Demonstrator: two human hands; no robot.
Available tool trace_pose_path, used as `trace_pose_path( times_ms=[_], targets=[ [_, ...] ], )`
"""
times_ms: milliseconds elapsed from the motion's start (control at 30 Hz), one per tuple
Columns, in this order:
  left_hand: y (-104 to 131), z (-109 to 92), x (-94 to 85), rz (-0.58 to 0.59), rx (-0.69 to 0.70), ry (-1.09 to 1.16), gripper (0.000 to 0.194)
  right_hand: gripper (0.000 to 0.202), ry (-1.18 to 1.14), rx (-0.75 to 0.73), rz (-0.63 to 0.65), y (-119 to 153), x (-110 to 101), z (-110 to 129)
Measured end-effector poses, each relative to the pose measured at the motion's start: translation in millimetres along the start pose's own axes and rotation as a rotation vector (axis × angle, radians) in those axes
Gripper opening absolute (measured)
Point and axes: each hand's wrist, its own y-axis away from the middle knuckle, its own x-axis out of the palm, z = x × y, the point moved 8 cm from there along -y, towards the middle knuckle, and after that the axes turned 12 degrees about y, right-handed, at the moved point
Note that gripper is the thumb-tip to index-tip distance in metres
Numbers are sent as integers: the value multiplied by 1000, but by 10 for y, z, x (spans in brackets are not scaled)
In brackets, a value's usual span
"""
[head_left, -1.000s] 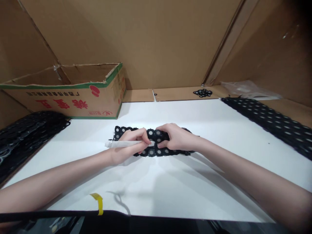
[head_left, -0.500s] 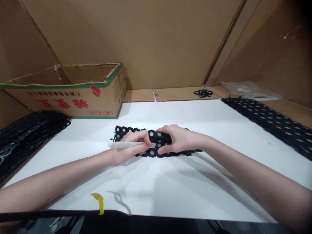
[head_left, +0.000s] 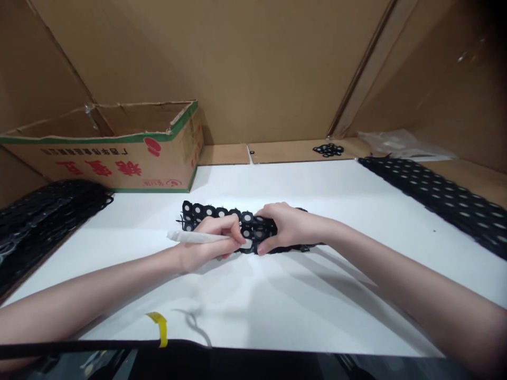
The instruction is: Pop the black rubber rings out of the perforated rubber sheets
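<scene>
A black openwork strip with rows of round holes (head_left: 222,212) lies across the middle of the white board. My left hand (head_left: 216,240) is closed around a white pen-like tool (head_left: 198,237), whose tip end points right at the strip's lower row. From the right, my right hand (head_left: 279,227) grips the strip between thumb and fingers. Parts of the strip are hidden under both hands.
A cardboard box (head_left: 158,163) stands at the back left, above a black pile of similar material (head_left: 51,211). Another black strip (head_left: 435,195) lies at the right, near a clear plastic bag (head_left: 404,145). Small black rings (head_left: 328,150) sit at the back. Yellow tape (head_left: 161,327) marks the front edge.
The tool's tip end has shifted slightly down along the strip, and its back end has swung left with my left hand. My right hand keeps its grip on the strip.
</scene>
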Motion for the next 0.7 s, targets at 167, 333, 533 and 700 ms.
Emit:
trace_pose_path(
  times_ms=[167, 333, 533, 700],
  targets=[
    [-16, 11, 8, 12, -22, 28, 8, 35, -29, -14, -9, 3, -3, 4],
    [-50, 76, 20, 35, -79, 124, 6, 32, -30, -21, -19, 4, 0, 8],
    [-62, 89, 44, 76, -168, 179, 6, 34, -25, -18, -11, 6, -12, 18],
    [-46, 90, 105, 146, -221, 190, 5, 35, -63, -41, 0, 1, 4, 26]
  ],
)
